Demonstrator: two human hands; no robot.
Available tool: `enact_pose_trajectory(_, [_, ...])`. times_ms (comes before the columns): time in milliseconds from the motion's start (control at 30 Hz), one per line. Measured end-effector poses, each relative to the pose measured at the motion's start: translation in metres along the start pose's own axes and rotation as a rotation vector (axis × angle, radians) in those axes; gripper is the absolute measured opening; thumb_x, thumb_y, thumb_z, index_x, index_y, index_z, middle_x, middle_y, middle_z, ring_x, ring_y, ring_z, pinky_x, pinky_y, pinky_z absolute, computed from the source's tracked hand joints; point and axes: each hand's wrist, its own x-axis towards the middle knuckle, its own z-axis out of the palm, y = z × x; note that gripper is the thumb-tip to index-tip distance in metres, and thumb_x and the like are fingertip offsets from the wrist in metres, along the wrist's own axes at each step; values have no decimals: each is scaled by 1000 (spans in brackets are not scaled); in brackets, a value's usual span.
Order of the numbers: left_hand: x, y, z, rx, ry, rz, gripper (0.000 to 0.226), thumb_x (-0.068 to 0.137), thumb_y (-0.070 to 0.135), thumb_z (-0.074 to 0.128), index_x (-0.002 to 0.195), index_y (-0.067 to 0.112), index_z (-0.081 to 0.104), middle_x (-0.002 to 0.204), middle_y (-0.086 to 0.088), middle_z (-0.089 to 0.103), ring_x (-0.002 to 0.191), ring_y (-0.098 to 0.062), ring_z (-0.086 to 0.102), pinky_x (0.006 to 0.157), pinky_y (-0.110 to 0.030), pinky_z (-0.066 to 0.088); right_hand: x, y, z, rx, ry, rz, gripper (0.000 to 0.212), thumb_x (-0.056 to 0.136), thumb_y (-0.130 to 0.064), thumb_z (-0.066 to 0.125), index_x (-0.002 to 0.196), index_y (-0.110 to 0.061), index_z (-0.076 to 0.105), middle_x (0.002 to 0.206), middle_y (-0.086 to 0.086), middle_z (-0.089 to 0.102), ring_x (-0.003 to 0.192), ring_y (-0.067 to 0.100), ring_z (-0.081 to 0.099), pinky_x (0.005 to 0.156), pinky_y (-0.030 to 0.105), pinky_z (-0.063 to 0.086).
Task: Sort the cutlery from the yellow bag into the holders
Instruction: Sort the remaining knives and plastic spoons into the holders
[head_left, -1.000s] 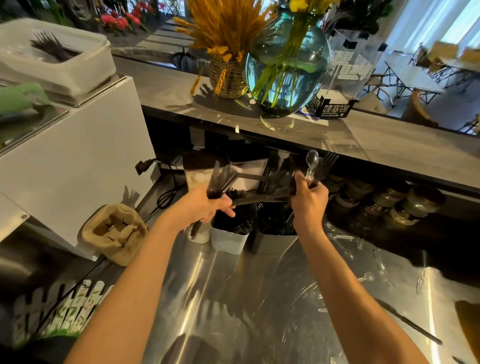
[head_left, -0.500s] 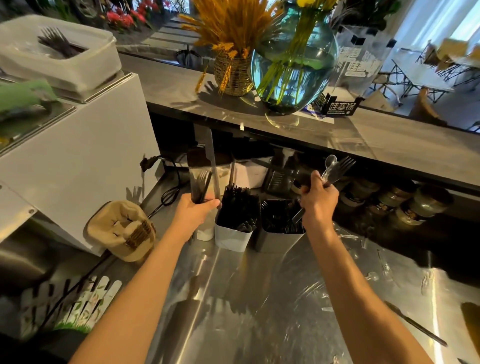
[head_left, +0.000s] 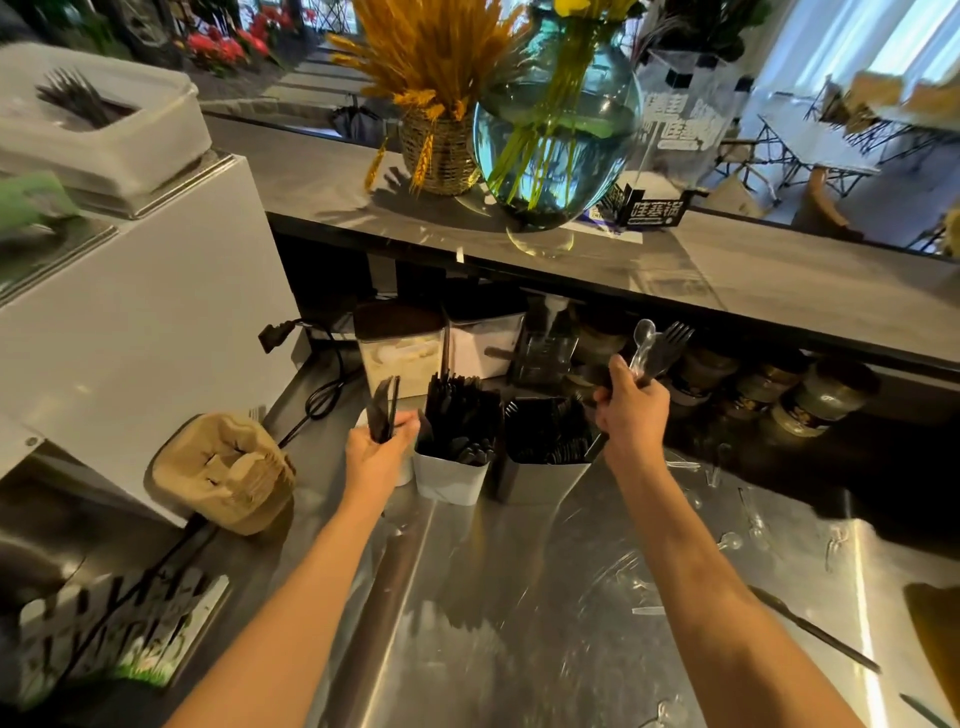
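Three cutlery holders stand in a row on the stainless steel counter (head_left: 519, 597). A small white round holder (head_left: 404, 475) is mostly hidden behind the left hand (head_left: 376, 457). Just beside it, a white square holder (head_left: 451, 478) is packed with black plastic cutlery (head_left: 457, 410). Beside that, a grey square holder (head_left: 540, 480) is filled with black plastic forks (head_left: 545, 428).

Left hand: fingers closed round a small bunch of black plastic knives (head_left: 383, 413), held upright above the round holder; count cannot be told.

Right hand (head_left: 631, 415): fingers gripping a mixed bunch, one clear plastic spoon (head_left: 643, 338) and one black plastic fork (head_left: 672, 340) visible on top, raised behind the grey holder.

Several loose clear plastic spoons (head_left: 730, 540) lie on the counter, right.
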Motion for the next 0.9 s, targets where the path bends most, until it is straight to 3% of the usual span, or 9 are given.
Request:
enact_pose_trajectory(100, [3, 12, 8, -32, 24, 16, 18, 89, 11, 74, 81, 27, 73, 82, 12, 72, 86, -2, 66, 82, -20, 49, 4, -4, -6, -195, 20, -115, 31, 98, -27, 63, 70, -17, 55, 60, 1, 57, 46, 5, 48, 48, 22, 39])
enact_pose_trajectory(233, [11, 28, 18, 23, -26, 0, 15, 89, 31, 74, 77, 23, 70, 59, 5, 60, 59, -11, 56, 60, -26, 45, 12, -24, -11, -496, -3, -315, 36, 100, -26, 59, 69, -8, 56, 59, 4, 54, 48, 11, 46, 51, 27, 38])
enact_pose_trajectory(367, [18, 34, 26, 145, -52, -31, 18, 87, 47, 70, 80, 30, 72, 61, 1, 64, 46, -14, 46, 49, -28, 40, 18, -45, -8, -767, -127, -376, 30, 102, -25, 52, 79, -8, 59, 65, 3, 54, 54, 16, 47, 53, 31, 35])
enact_pose_trajectory(500, [17, 33, 32, 134, -115, -141, 17, 99, 29, 60, 99, 16, 72, 65, -2, 60, 46, -12, 38, 39, -22, 30, 19, -35, 12, -991, -281, -426, 25, 102, -27, 52, 85, -10, 61, 75, 7, 61, 66, 25, 59, 57, 32, 39])
enact_pose_trajectory(600, [19, 34, 29, 97, -32, -79, 16, 96, 29, 65, 92, 15, 73, 59, 1, 60, 43, -10, 41, 44, -24, 33, 21, -9, 26, -1130, -299, -424, 27, 100, -29, 57, 93, -5, 65, 82, 8, 63, 75, 29, 61, 65, 37, 48])
enact_pose_trajectory(700, [23, 35, 22, 181, 10, -62, 23, 96, 30, 63, 79, 16, 70, 57, 2, 59, 48, -9, 48, 54, -28, 38, 21, 19, 34, -1205, -425, -380, 31, 100, -33, 57, 106, -5, 68, 95, 12, 69, 88, 33, 67, 74, 43, 55])
enact_pose_trajectory(800, [26, 30, 16, 367, -109, -128, 26, 95, 32, 65, 77, 15, 73, 59, 3, 60, 47, -13, 45, 54, -28, 36, 21, 39, 37, -1257, -463, -327, 35, 103, -39, 50, 120, -13, 67, 107, 13, 69, 98, 36, 64, 73, 37, 45])
enact_pose_trajectory(833, [26, 30, 14, 372, -188, -166, 22, 95, 29, 65, 83, 14, 74, 63, 1, 60, 46, -13, 42, 49, -25, 34, 22, 42, 37, -1212, -436, -321, 37, 104, -40, 48, 123, -14, 66, 104, 12, 69, 95, 35, 64, 71, 35, 43])
enact_pose_trajectory(900, [22, 32, 14, 325, -316, -235, 18, 97, 22, 64, 95, 7, 73, 66, -3, 56, 42, -11, 36, 39, -22, 27, 21, 41, 38, -977, -341, -300, 38, 104, -41, 47, 119, -13, 68, 80, 3, 66, 70, 23, 62, 59, 30, 40])
